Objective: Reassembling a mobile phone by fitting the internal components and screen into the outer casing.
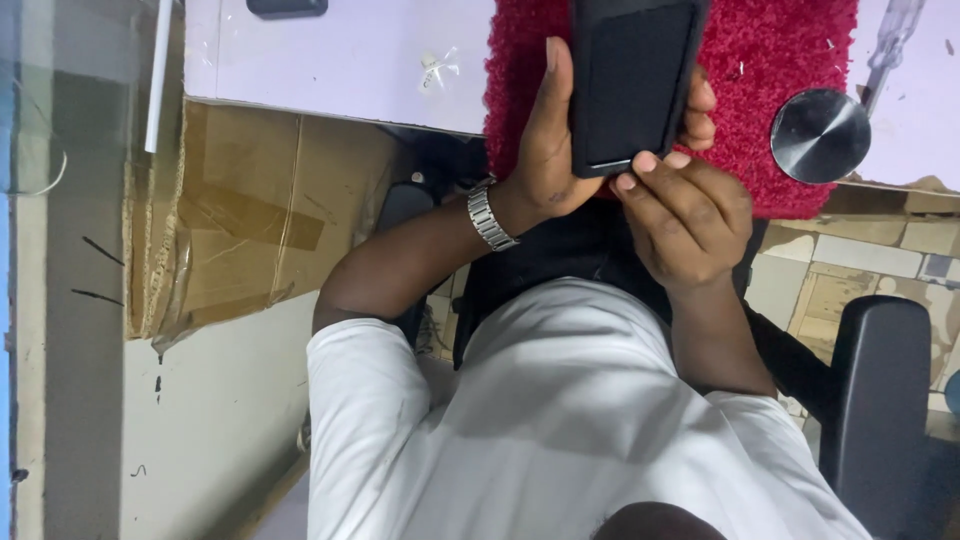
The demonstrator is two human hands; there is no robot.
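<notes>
My left hand [545,150], with a metal watch [490,215] on its wrist, holds a black phone [630,85] upright; the thumb lies along the phone's left side and the fingers wrap around its right side. The face of the phone turned to me is plain black. My right hand [690,215] is just below it, with fingertips pinching the phone's lower edge. Both hands are raised over a red shaggy mat [790,50] on a white table [350,60].
A round metal disc [820,135] sits on the mat's right edge, with a clear-handled screwdriver [890,45] beyond it. A dark flat object [287,8] lies at the table's far edge. Cardboard [240,210] is at the left and a black chair armrest [880,390] at the right.
</notes>
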